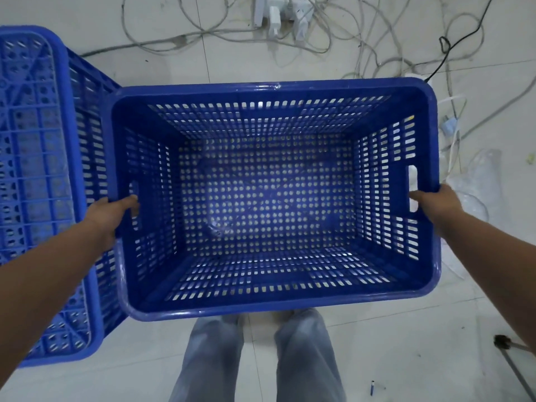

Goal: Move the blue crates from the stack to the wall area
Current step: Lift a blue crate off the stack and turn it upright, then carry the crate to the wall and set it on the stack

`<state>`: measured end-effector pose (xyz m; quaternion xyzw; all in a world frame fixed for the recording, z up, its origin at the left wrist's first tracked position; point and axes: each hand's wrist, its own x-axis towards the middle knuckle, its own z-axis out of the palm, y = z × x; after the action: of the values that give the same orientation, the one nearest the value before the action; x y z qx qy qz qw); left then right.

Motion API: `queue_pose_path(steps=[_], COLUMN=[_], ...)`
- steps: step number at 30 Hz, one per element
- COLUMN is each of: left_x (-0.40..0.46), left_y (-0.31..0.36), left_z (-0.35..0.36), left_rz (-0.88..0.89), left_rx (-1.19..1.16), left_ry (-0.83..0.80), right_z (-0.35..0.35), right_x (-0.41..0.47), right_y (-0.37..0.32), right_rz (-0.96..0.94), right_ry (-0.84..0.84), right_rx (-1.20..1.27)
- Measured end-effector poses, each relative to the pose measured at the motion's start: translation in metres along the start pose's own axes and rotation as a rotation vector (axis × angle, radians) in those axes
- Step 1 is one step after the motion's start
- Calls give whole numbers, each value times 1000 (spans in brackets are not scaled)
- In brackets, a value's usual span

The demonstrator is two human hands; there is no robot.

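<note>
An empty blue perforated crate (272,303) fills the middle of the view, open side up, held above the floor in front of me. My left hand (111,216) grips its left side at the handle slot. My right hand (438,203) grips the right side at the other handle slot. A second blue crate (32,175) stands upside down on the floor at the left, its ribbed bottom facing up, right beside the held crate.
White tiled floor (406,329) lies below. Power strips (285,15) and tangled cables (362,50) lie at the far side. Clear plastic wrap (475,181) lies at the right. A thin metal rod (513,369) and a small pen (372,387) lie near my legs (255,358).
</note>
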<state>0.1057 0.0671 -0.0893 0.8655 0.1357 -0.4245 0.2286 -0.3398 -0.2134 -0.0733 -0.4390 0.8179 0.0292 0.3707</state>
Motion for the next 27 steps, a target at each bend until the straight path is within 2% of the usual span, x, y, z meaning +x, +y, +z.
queue_pose_path(steps=[5, 8, 15, 19, 22, 24, 27], left_x=[8, 2, -37, -93, -139, -172, -264], left_y=[-2, 0, -3, 28, 47, 59, 94], left_z=[3, 0, -22, -53, -106, -147, -191], left_rz=[-17, 3, 9, 39, 76, 118, 234], left_rx=[-107, -129, -163, -146, -151, -61, -10], left_ry=[-15, -41, 8, 80, 112, 122, 172], right_z=[-5, -11, -54, -102, -156, -200, -259], right_x=[6, 1, -34, -63, -94, -126, -172], right_y=[0, -2, 3, -19, -43, -58, -73], right_rz=[29, 29, 0, -36, -75, -98, -168], right_ry=[-54, -73, -40, -53, -71, -95, -107], right_rx=[108, 104, 71, 73, 83, 103, 78])
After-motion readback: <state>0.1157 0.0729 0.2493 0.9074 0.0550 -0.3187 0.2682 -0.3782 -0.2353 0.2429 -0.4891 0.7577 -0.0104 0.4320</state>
